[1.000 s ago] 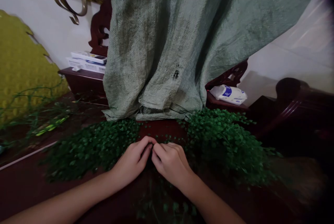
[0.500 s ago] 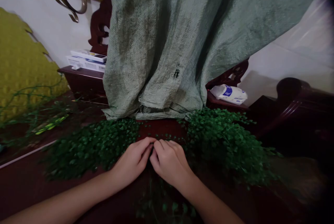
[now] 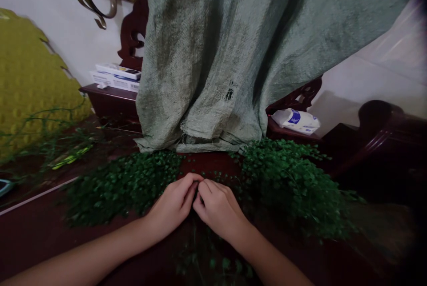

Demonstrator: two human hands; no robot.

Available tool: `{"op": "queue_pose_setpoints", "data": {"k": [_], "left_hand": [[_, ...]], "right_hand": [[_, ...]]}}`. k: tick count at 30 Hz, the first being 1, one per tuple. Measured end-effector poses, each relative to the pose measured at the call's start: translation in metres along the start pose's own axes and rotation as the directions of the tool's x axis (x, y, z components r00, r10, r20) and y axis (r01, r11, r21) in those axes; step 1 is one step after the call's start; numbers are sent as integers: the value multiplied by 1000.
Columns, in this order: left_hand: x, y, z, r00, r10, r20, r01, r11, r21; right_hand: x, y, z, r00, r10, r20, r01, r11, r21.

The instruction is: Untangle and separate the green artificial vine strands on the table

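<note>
My left hand [image 3: 173, 203] and my right hand [image 3: 218, 206] rest side by side on the dark red table [image 3: 33, 232], fingertips meeting in a pinch at the centre. Whatever they pinch is hidden between the fingers; a thin leafy sprig [image 3: 207, 259] trails toward me under my wrists. A heap of small green leaves [image 3: 120, 183] lies to the left of my hands. A larger heap of green leaves [image 3: 290, 183] lies to the right.
A grey-green woven sack [image 3: 216, 54] hangs down behind the leaves. Bare green stems [image 3: 46, 143] lie at the far left beside a yellow cushion [image 3: 30, 81]. Flat boxes [image 3: 115, 77] and a white packet [image 3: 295, 120] sit on dark carved wooden furniture.
My fingertips have closed together at the centre. The view has shifted slightly; the hands stay in the same place.
</note>
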State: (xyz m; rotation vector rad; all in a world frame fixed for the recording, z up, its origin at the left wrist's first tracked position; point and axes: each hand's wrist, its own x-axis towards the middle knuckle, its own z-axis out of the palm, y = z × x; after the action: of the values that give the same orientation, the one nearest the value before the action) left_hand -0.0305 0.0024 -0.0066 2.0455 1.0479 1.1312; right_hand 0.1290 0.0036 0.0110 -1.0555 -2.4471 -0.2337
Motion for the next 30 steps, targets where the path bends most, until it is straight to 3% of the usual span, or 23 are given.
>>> {"op": "queue_pose_setpoints", "data": {"k": [10,19,21,23,26,28,30], "left_hand": [[2,6,-5,996,-6,-88,8,1000,23],[1,7,-1,991,-46,-122,49,999,21],[0,7,-2,989,-39,-144,45,998,43],[-3,7,-4,981,-11,-193,28,996,88],[-7,6,-6,967,58,-247,-23,990,142],[-6,5,-6,972,54,-229,-22,990,139],[-4,4,-6,977,-8,-213,32,993,111]], "right_hand": [[9,23,-26,999,-41,16,37,973,226],[10,32,-23,997,-72,-26,75,977,200],[10,41,-22,996,-58,-70,68,988,141],[10,57,-23,982,-4,-189,17,998,67],[11,76,-25,893,173,-415,-147,985,93],[11,77,-24,898,196,-394,-156,979,131],[11,69,-21,942,151,-300,-119,985,123]]}}
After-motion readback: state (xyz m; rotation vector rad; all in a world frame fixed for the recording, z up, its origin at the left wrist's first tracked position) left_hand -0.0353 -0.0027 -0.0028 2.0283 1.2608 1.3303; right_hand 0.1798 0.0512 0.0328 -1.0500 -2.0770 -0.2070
